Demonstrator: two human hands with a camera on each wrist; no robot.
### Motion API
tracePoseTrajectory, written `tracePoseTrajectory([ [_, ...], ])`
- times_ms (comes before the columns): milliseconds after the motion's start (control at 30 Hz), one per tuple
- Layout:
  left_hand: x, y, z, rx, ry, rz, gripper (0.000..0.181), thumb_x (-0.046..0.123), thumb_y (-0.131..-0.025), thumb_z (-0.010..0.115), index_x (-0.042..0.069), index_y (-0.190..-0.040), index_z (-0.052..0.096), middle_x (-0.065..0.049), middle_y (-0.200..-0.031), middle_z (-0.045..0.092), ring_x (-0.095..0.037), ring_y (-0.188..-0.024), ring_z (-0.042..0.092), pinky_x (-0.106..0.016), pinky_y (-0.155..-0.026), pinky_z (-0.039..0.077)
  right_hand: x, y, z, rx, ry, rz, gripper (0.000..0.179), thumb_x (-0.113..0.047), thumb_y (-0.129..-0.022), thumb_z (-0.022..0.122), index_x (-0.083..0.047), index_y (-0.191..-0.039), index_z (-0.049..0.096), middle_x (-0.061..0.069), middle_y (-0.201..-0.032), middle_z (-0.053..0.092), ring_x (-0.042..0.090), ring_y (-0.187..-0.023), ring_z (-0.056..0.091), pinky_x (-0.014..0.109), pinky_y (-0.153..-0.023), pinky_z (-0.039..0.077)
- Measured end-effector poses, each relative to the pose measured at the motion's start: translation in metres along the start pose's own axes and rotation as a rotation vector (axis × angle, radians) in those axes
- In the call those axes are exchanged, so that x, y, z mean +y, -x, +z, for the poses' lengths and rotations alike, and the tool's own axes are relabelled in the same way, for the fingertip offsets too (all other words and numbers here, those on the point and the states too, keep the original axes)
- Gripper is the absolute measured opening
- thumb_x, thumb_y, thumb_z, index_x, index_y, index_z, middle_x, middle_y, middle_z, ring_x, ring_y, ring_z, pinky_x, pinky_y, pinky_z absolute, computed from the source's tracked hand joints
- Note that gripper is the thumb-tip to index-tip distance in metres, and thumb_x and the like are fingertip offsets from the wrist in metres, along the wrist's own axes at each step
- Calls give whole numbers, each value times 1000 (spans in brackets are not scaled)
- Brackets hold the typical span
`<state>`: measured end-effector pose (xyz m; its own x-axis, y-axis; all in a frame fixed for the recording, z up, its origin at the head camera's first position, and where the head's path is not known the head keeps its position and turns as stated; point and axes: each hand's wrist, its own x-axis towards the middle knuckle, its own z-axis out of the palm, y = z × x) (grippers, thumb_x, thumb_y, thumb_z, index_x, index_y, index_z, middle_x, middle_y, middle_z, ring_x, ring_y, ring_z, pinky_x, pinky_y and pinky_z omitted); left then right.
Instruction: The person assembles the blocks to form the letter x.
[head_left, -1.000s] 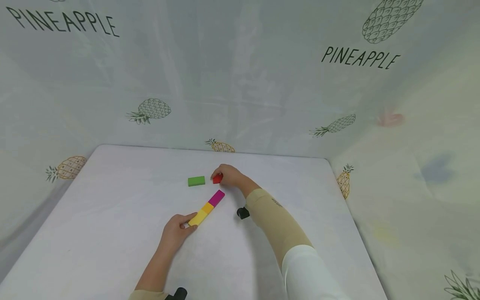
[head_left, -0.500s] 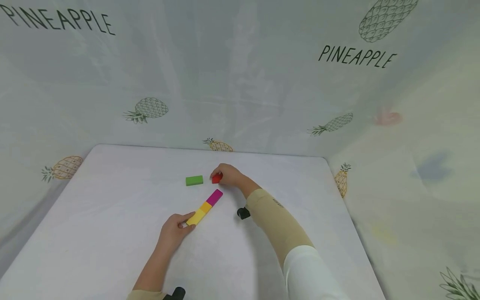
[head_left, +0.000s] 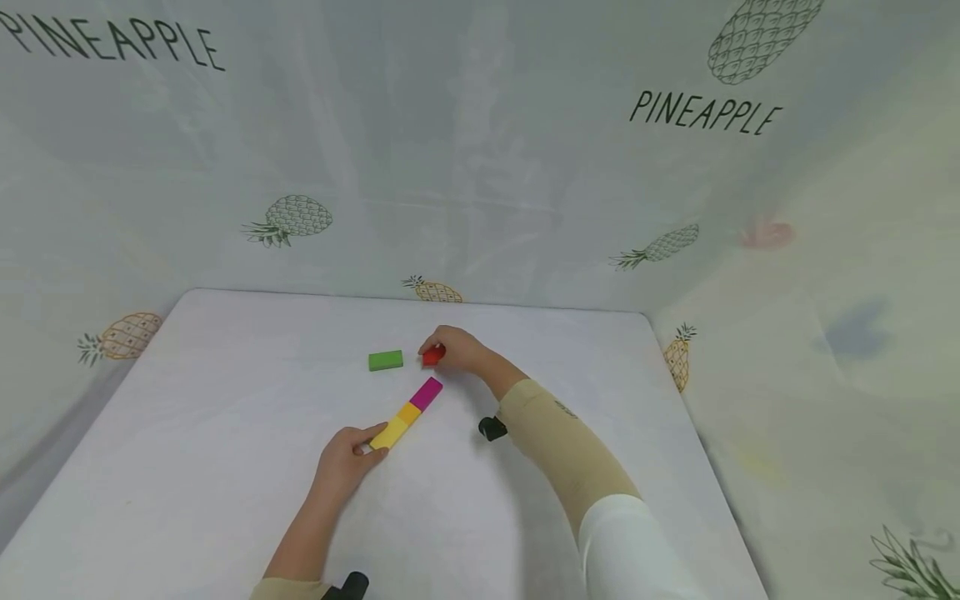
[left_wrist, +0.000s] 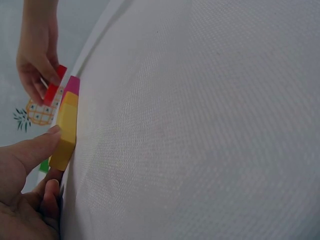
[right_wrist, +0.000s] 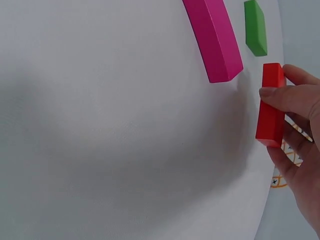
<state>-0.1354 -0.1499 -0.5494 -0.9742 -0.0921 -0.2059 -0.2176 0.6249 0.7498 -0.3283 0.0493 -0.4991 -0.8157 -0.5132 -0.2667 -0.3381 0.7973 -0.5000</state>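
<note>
Across the table (head_left: 217,433), my right fingers (right_wrist: 300,76) grip a red block (right_wrist: 271,117), my left fingers (left_wrist: 40,147) a yellow block (left_wrist: 66,130); uneven pressure could skew its row (head_left: 407,414).

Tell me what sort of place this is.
Probably a screened-off indoor work area; anything beyond is hidden. Pineapple-print sheeting rises behind and beside a white table, with small coloured blocks on it.

Forward-down head view, close-in wrist views, red block (right_wrist: 270,121) in all.
</note>
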Motion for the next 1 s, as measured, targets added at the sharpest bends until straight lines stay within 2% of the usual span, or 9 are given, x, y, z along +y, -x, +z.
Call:
tracePoseTrajectory([
  [533,1,1,-1,9,5,6,45,10,-82,77,13,-126,68,-7,-94,55,-21,-75,42,-30,-59,36,-7,21,1,-1,-58,-63,33,-9,-88,72,-23,-119,71,-6,-110,58,13,-104,50,22,-84,47],
  [800,0,1,0,8,0,6,46,11,-82,77,12,-127,67,-7,-95,55,-21,-76,42,-30,-59,36,-8,28,8,-12,-94,-49,34,-9,-88,72,-24,-118,72,-7,-107,58,12,-101,51,22,-81,48],
  [1000,0,2,-1,5,-5,9,45,11,-83,76,13,-127,67,-7,-95,56,-21,-77,43,-31,-60,36,-9,34,14,-11,-102,-88,33,-11,-88,73,-23,-118,72,-8,-107,58,11,-101,51,21,-82,47],
])
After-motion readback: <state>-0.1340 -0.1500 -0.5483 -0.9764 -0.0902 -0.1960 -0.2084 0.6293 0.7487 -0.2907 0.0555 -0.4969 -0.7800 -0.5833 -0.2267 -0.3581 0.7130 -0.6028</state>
